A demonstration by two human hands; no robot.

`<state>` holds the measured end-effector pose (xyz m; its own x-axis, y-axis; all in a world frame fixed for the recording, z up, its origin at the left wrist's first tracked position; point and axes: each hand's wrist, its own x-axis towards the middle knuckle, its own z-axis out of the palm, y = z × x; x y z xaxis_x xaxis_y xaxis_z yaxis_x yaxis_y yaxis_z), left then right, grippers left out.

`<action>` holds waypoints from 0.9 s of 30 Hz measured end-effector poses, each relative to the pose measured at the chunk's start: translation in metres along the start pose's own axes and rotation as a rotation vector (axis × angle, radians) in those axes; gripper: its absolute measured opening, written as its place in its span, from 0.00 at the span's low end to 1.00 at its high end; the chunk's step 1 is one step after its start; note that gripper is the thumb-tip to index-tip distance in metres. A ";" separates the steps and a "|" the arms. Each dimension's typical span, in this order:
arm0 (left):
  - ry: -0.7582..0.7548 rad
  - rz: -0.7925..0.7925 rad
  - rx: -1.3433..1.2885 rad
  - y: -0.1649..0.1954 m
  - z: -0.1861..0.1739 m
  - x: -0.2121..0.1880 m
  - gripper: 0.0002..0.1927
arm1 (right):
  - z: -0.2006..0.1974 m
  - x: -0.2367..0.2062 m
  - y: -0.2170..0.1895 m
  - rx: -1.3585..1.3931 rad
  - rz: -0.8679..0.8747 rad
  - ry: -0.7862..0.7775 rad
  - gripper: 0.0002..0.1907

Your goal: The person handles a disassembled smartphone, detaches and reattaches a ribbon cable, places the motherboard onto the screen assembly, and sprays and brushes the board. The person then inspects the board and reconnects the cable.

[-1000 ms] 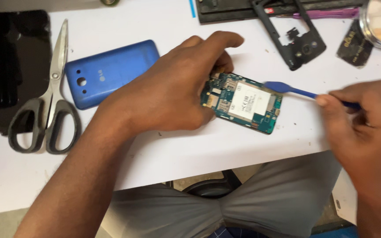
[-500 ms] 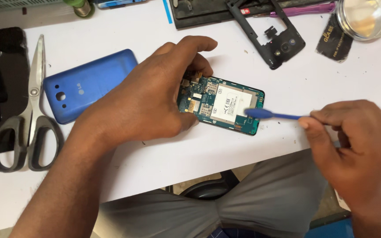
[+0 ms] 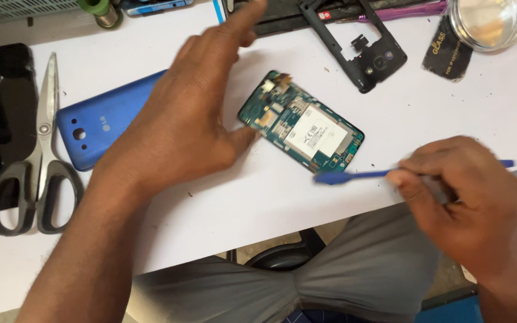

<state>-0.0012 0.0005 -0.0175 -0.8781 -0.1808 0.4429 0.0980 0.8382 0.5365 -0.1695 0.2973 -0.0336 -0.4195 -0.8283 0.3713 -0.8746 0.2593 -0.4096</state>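
On the white table (image 3: 282,197) (crumb-flecked), left hand (image 3: 181,125) fingers spread wide; right hand (image 3: 462,197) pinches a blue pry tool (image 3: 354,176).

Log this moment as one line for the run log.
left hand: open, thumb at circuit board | right hand: holds blue pry tool | board flat on table

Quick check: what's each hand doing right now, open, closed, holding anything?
Left hand: open, holding nothing, thumb beside the opened phone.
Right hand: closed on the blue pry tool.
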 end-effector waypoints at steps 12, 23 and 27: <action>0.045 -0.137 0.163 -0.004 0.001 0.000 0.32 | 0.002 0.016 0.004 -0.112 0.117 0.107 0.10; 0.045 -0.037 0.098 -0.013 0.004 -0.003 0.37 | 0.009 0.008 -0.015 -0.059 -0.014 0.043 0.10; -0.010 -0.076 0.082 -0.011 0.009 -0.003 0.44 | 0.017 0.007 -0.023 -0.047 -0.088 0.049 0.10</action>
<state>-0.0035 -0.0037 -0.0315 -0.8863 -0.2403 0.3959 -0.0070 0.8617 0.5074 -0.1478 0.2770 -0.0361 -0.3511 -0.8239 0.4449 -0.9184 0.2105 -0.3349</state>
